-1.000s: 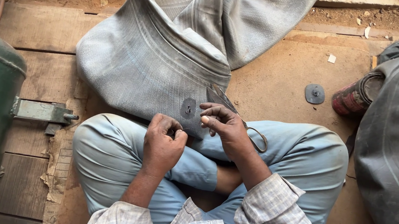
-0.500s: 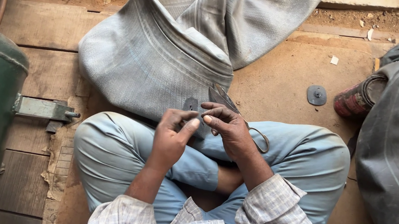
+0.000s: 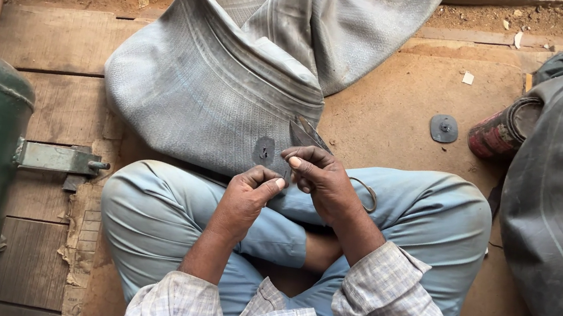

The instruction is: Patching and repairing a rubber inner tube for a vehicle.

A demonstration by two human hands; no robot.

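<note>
The left hand (image 3: 244,193) pinches the rubber inner tube (image 3: 225,90) beside its dark round patch (image 3: 264,151), draped over the knees on the wooden floor (image 3: 409,103). The right hand (image 3: 320,175) is curled round scissors (image 3: 306,135), blades pointing away. A slip could nick the rubber or a thumb, since both hands crowd together, wrists bent inward.

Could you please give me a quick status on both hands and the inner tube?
Left hand pinching near dark patch. Right hand gripping scissors. Grey inner tube draped over lap, unobstructed.
</note>
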